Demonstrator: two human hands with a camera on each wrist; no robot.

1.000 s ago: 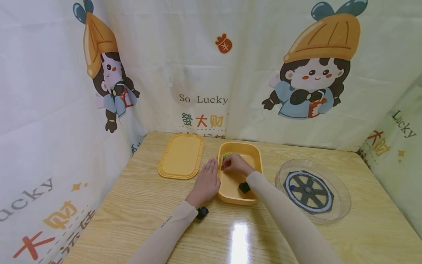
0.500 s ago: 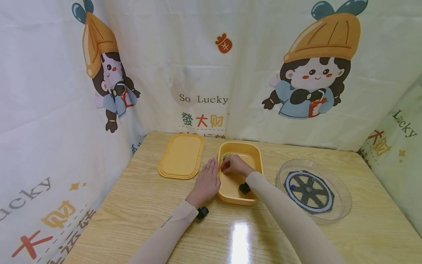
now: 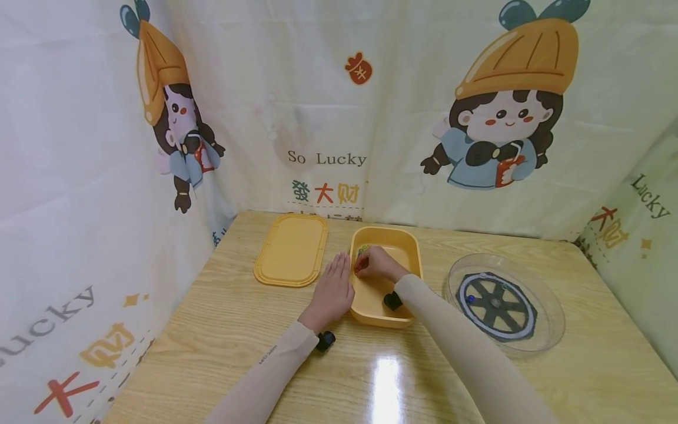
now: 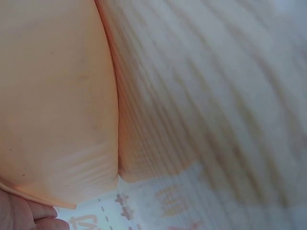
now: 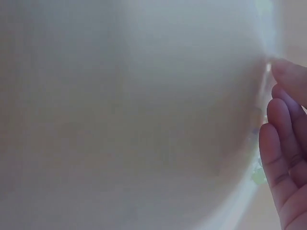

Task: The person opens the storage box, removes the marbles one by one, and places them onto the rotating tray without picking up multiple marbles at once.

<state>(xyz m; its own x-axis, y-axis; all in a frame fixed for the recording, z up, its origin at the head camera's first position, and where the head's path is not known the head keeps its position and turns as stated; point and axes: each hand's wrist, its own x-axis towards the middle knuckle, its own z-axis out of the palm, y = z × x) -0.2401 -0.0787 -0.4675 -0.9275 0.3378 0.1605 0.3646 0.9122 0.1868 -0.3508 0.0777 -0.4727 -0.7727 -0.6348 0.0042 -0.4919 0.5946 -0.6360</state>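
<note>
My left hand [image 3: 332, 288] lies flat with straight fingers along the outside of the yellow box [image 3: 373, 318], touching its left wall. In the left wrist view the box wall [image 4: 57, 105] fills the left side, and the fingertips [image 4: 48, 223] show in the lower corner. My right hand [image 3: 378, 263] reaches down inside the box near its left wall, with thumb and index finger brought together at a small reddish marble [image 3: 357, 270], mostly hidden. Green, yellow and blue marbles [image 3: 363, 249] lie just beyond its fingers. In the right wrist view, the right hand [image 5: 288, 139] has curled fingers.
A yellow lid [image 3: 292, 250] lies flat to the left of the box. At the right stands a round clear dish [image 3: 551, 318] over a dark wheel-like pattern [image 3: 496, 306], with a blue marble [image 3: 471, 299] in it. A printed curtain [image 3: 402, 129] hangs behind the wooden table [image 3: 222, 330].
Both hands keep nearly the same place. The right hand stays low in the box with its fingers together; the head view shifts only slightly.
</note>
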